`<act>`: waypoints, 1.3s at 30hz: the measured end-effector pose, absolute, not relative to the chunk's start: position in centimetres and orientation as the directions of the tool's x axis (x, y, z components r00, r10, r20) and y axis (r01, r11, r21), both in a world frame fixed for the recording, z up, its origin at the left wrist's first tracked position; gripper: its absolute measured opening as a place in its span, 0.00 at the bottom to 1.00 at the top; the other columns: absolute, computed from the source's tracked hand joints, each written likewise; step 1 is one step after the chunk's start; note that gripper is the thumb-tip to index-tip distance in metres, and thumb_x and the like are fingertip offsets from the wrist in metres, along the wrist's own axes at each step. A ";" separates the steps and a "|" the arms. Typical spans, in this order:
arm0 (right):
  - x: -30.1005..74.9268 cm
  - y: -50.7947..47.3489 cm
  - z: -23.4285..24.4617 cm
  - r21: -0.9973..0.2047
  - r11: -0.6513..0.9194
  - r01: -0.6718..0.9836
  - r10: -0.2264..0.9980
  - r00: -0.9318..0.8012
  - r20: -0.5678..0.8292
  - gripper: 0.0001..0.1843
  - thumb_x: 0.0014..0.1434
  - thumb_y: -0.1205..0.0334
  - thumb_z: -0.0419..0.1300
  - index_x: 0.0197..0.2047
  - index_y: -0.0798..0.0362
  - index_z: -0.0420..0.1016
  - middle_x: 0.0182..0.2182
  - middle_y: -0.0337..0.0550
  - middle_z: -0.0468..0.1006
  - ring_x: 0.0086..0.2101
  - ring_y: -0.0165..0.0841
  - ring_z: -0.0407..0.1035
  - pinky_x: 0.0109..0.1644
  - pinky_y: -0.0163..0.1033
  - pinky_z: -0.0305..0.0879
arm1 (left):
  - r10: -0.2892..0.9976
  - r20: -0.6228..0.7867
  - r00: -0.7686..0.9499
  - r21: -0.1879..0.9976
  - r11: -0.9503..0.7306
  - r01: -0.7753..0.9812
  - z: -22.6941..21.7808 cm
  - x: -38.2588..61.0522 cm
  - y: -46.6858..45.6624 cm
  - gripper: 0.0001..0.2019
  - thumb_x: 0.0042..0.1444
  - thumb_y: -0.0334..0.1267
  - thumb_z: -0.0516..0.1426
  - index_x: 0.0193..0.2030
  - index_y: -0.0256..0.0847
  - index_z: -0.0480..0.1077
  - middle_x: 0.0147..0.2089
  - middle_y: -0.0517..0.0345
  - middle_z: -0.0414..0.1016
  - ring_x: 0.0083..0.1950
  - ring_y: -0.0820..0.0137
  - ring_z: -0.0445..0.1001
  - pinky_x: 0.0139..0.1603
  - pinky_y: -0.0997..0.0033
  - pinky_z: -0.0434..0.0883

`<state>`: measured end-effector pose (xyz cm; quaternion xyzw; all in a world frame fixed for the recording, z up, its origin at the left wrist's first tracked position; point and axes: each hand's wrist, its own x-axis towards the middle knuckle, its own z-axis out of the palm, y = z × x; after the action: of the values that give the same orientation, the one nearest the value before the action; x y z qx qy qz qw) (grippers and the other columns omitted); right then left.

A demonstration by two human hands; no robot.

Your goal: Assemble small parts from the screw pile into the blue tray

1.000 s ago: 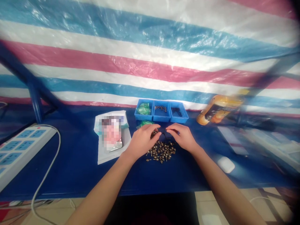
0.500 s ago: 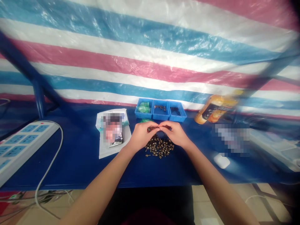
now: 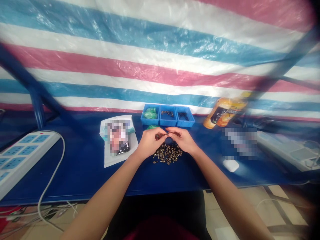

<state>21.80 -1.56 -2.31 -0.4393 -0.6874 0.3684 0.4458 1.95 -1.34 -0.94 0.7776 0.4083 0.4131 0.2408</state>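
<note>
My left hand (image 3: 149,142) and my right hand (image 3: 182,139) meet fingertip to fingertip just above a heap of small brass-coloured metal parts (image 3: 168,155) on the blue table (image 3: 82,173). Both hands have their fingers pinched together on a tiny piece between them, too small to make out. Three joined blue trays (image 3: 167,116) stand just behind the hands: the left one holds green bits, the other two hold small dark parts.
A phone on a white sheet (image 3: 117,141) lies left of the hands. A white power strip (image 3: 20,156) with its cable sits at the far left. An orange bottle (image 3: 223,111) lies at the right, a white earbud case (image 3: 230,165) nearer. A striped tarp hangs behind.
The hands have come together from slightly apart and lifted a little off the heap. The view has shifted somewhat, so everything sits a bit higher and to the left.
</note>
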 end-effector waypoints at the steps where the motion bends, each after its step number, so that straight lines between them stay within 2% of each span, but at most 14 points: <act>1: 22.0 -1.5 -2.6 -0.873 0.365 0.324 0.927 -0.214 0.308 0.15 0.62 0.54 0.61 0.49 0.50 0.79 0.44 0.45 0.82 0.43 0.36 0.76 0.50 0.43 0.71 | 0.838 0.448 0.311 0.709 -0.545 0.448 -1.0 1.8 -1.3 0.08 0.59 0.43 0.60 0.38 0.42 0.77 0.35 0.61 0.82 0.30 0.73 0.76 0.37 0.73 0.73; 5: 22.9 -1.2 -3.4 -0.810 0.398 0.431 0.917 -0.207 0.341 0.13 0.65 0.57 0.56 0.46 0.50 0.80 0.41 0.45 0.82 0.39 0.34 0.76 0.47 0.41 0.71 | 0.854 0.449 0.264 0.701 -0.519 0.489 -0.8 1.5 -1.0 0.07 0.58 0.43 0.61 0.37 0.43 0.77 0.35 0.61 0.82 0.31 0.71 0.77 0.37 0.72 0.74; 10: 23.9 -1.1 -3.5 -0.886 0.337 0.317 0.941 -0.096 0.324 0.11 0.62 0.53 0.60 0.41 0.51 0.75 0.39 0.43 0.81 0.39 0.34 0.76 0.47 0.40 0.71 | 0.852 0.433 0.294 0.685 -0.523 0.507 -0.6 1.6 -1.2 0.06 0.58 0.41 0.61 0.36 0.43 0.77 0.35 0.62 0.82 0.30 0.73 0.76 0.37 0.73 0.73; 13: 24.3 -1.1 -3.2 -0.865 0.304 0.400 0.946 -0.018 0.325 0.13 0.59 0.49 0.63 0.36 0.51 0.73 0.32 0.40 0.79 0.34 0.33 0.73 0.41 0.37 0.68 | 0.845 0.430 0.318 0.677 -0.535 0.506 -0.6 1.7 -1.2 0.05 0.59 0.40 0.60 0.36 0.43 0.77 0.36 0.62 0.82 0.30 0.73 0.76 0.37 0.73 0.72; 16: 24.6 -1.1 -3.0 -0.818 0.264 0.512 0.942 0.046 0.333 0.17 0.60 0.46 0.61 0.30 0.51 0.68 0.23 0.34 0.69 0.25 0.29 0.63 0.33 0.35 0.60 | 0.846 0.430 0.315 0.673 -0.533 0.513 -0.6 1.6 -1.2 0.05 0.59 0.40 0.60 0.36 0.43 0.77 0.36 0.62 0.82 0.30 0.73 0.75 0.37 0.73 0.72; 19: 24.9 -1.2 -2.8 -0.804 0.223 0.551 0.947 0.071 0.312 0.22 0.62 0.43 0.57 0.26 0.51 0.64 0.20 0.32 0.63 0.24 0.28 0.57 0.31 0.35 0.55 | 0.846 0.425 0.322 0.666 -0.533 0.522 -0.5 1.6 -1.2 0.05 0.59 0.40 0.60 0.36 0.43 0.77 0.36 0.62 0.82 0.29 0.73 0.75 0.38 0.74 0.72; 23: 24.8 -1.3 -2.4 -0.804 0.208 0.558 0.952 0.075 0.298 0.27 0.62 0.39 0.55 0.23 0.52 0.63 0.19 0.33 0.62 0.25 0.28 0.57 0.31 0.35 0.54 | 0.842 0.418 0.342 0.662 -0.540 0.520 -0.5 1.6 -1.3 0.06 0.59 0.40 0.60 0.36 0.43 0.77 0.35 0.62 0.82 0.29 0.73 0.75 0.38 0.73 0.72; 30: 24.7 -1.2 -2.4 -0.893 0.185 0.411 0.975 0.037 0.219 0.24 0.60 0.39 0.58 0.27 0.52 0.67 0.22 0.35 0.70 0.24 0.29 0.62 0.32 0.36 0.58 | 0.845 0.411 0.344 0.660 -0.535 0.527 -0.4 1.7 -1.2 0.05 0.58 0.39 0.60 0.36 0.42 0.77 0.35 0.62 0.82 0.30 0.73 0.75 0.38 0.73 0.71; 36: 24.8 -1.0 -2.1 -0.963 0.082 0.257 0.988 0.104 0.112 0.27 0.57 0.38 0.61 0.20 0.52 0.64 0.17 0.34 0.64 0.20 0.27 0.57 0.27 0.36 0.56 | 0.843 0.416 0.341 0.651 -0.538 0.536 -0.5 1.6 -1.1 0.05 0.58 0.39 0.61 0.36 0.42 0.77 0.34 0.61 0.81 0.30 0.72 0.74 0.37 0.73 0.70; 39: 24.9 -0.7 -2.2 -0.988 0.067 0.142 0.982 0.168 0.091 0.26 0.55 0.39 0.63 0.21 0.52 0.65 0.17 0.34 0.64 0.19 0.26 0.57 0.25 0.35 0.55 | 0.842 0.413 0.347 0.653 -0.539 0.532 -0.7 1.6 -1.1 0.05 0.58 0.39 0.60 0.36 0.42 0.77 0.34 0.61 0.82 0.30 0.72 0.74 0.36 0.73 0.69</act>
<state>24.95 -0.73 -2.19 -0.5543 -0.5069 0.3989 0.5260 1.63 -1.06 -0.73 0.7940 0.4326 0.3731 0.2079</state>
